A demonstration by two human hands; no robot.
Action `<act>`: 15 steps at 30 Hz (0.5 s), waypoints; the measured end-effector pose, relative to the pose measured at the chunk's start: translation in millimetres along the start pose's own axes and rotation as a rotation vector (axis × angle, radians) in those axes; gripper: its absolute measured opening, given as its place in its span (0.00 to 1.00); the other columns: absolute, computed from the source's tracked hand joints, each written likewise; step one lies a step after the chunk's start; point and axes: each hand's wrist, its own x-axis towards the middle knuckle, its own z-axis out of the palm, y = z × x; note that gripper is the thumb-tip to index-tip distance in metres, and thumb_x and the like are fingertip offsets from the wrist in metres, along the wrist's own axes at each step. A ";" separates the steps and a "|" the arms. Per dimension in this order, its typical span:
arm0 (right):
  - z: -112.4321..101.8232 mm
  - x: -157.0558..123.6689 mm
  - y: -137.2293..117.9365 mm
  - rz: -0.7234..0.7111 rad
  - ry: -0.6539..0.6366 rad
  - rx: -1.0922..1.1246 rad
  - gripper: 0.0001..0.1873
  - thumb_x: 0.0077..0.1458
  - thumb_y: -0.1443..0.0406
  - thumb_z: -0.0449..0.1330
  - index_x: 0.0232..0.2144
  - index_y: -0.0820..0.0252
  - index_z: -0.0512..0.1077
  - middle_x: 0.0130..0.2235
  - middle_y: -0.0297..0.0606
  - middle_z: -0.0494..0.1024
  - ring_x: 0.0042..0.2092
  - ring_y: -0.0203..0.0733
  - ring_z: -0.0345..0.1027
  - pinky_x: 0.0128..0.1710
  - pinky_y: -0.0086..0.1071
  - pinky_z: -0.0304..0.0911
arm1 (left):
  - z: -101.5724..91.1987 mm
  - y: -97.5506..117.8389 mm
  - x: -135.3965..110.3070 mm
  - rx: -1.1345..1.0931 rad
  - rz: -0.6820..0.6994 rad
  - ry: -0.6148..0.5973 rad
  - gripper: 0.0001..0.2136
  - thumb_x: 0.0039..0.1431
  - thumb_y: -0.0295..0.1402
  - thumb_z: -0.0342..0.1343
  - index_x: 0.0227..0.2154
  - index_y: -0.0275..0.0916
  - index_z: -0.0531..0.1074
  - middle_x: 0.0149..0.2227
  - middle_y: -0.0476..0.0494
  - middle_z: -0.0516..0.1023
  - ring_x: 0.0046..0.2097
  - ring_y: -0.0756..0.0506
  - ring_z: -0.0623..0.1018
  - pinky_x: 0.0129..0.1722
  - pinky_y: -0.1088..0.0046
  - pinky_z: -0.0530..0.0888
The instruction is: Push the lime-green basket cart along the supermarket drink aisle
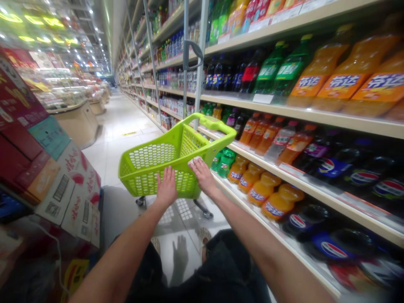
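A lime-green shopping cart (151, 179) with a perforated basket stands crosswise in front of me, its handle (217, 125) toward the shelves on the right. My left hand (167, 185) is open, fingers stretched upward at the near side of the basket; whether it touches the plastic I cannot tell. Close to the basket's rear corner, below the handle, my right hand (202, 172) presses a small white wipe (190, 161) against the green side. Most of that wipe is hidden under the fingers.
Drink shelves (259, 99) run along the right, with orange soda bottles (274, 203) and cola bottles (334, 248) on the low tiers. Stacked cartons (71, 189) stand close on the left. Tiled aisle floor (121, 113) stretches ahead past display counters (74, 124).
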 end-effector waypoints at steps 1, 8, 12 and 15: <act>-2.1 0.5 -0.6 -0.017 -0.002 0.002 0.28 0.53 0.77 0.42 0.54 0.60 0.61 0.57 0.44 0.62 0.62 0.43 0.43 0.56 0.45 0.52 | -1.0 -2.0 2.1 -0.002 -0.007 -0.001 0.33 0.47 0.26 0.46 0.60 0.30 0.47 0.64 0.38 0.42 0.64 0.42 0.44 0.60 0.52 0.45; -62.0 46.3 45.7 0.169 0.257 -0.142 0.27 0.54 0.74 0.43 0.56 0.59 0.58 0.60 0.42 0.57 0.63 0.47 0.39 0.58 0.49 0.46 | -6.3 -27.8 18.0 -0.013 -0.174 -0.062 0.35 0.46 0.27 0.47 0.60 0.30 0.45 0.64 0.37 0.43 0.64 0.40 0.44 0.59 0.50 0.47; -63.3 65.2 53.1 0.205 0.087 -0.169 0.26 0.52 0.75 0.45 0.54 0.62 0.61 0.58 0.46 0.60 0.61 0.50 0.46 0.57 0.50 0.45 | -4.9 -31.3 15.8 -0.038 -0.172 -0.071 0.36 0.46 0.27 0.48 0.60 0.30 0.46 0.64 0.37 0.43 0.64 0.41 0.45 0.59 0.49 0.47; -48.9 72.1 29.6 0.087 -0.077 -0.117 0.28 0.50 0.76 0.46 0.54 0.60 0.60 0.55 0.45 0.65 0.58 0.48 0.52 0.57 0.48 0.45 | -7.1 -30.8 16.5 -0.106 -0.157 -0.097 0.35 0.45 0.27 0.50 0.60 0.32 0.47 0.64 0.37 0.44 0.64 0.40 0.45 0.59 0.48 0.46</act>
